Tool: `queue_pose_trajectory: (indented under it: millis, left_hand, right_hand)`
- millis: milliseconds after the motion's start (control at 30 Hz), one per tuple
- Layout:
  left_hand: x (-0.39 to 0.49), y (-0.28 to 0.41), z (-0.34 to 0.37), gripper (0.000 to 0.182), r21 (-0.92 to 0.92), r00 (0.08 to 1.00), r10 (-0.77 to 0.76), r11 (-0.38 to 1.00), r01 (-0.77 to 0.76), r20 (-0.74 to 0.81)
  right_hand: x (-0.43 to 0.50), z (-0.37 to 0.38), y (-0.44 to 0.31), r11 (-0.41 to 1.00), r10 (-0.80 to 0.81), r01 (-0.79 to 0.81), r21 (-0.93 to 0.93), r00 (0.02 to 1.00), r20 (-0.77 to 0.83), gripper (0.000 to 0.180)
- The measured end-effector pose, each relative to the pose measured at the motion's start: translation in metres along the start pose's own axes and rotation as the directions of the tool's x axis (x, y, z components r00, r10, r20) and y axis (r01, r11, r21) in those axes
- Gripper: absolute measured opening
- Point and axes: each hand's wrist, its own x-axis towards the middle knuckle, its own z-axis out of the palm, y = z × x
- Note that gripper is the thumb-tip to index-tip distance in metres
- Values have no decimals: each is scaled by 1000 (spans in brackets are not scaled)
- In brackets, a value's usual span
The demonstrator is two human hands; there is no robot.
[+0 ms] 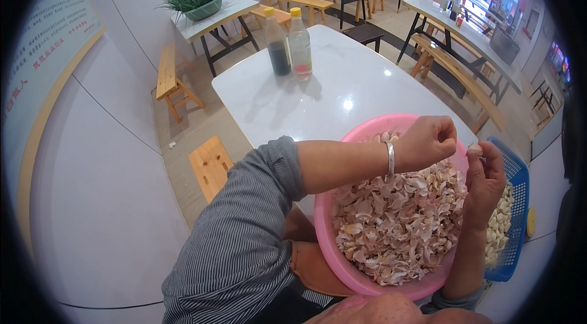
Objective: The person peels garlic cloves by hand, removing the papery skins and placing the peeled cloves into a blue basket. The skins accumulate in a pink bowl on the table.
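Observation:
My right hand (489, 183) pinches a garlic clove (475, 149) between thumb and fingertips, over the right rim of a pink plastic basket (324, 240). Beside it, my left hand (424, 141) is curled with its fingers closed, a silver bangle on the wrist; no object shows in it. Papery garlic skins (399, 218), with some cloves among them, fill much of the pink basket. To the right, partly behind my right forearm, a blue perforated plastic basket (517, 232) holds many pale peeled garlic cloves (497, 234).
A white table (367, 90) extends ahead, bearing a dark-liquid bottle (279, 56) and a clear-liquid bottle (300, 51), both yellow-capped. Wooden benches (167, 76) stand around. A green basin (206, 8) of leafy greens rests on another table. A yellow lid (531, 221) lies at right.

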Motion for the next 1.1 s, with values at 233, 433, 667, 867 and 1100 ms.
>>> queue_pose_trajectory:
  millis: [233, 433, 667, 867, 1100]
  left_hand:
    - [-3, -1, 4, 33, -235, 995, 49, 972, -26, 92]
    - [-3, -4, 3, 24, -215, 999, 31, 976, -22, 40]
    - [-5, -3, 3, 19, -184, 998, 39, 982, -29, 49]
    - [0, -13, 9, 14, -213, 998, 55, 976, -50, 17]
    - [1, -15, 15, 20, -33, 983, 166, 985, -169, -79]
  right_hand:
    - [0, 1, 0, 967, -104, 140, -211, 979, 176, 24]
    - [1, 3, -5, 963, -129, 173, -206, 969, 213, 21]
    - [0, 3, -8, 982, -73, 108, -157, 974, 214, 24]
    - [-1, 9, -7, 982, -8, 32, -187, 992, 126, 20]
    - [-2, 8, -7, 997, -26, 33, -70, 995, 95, 15]
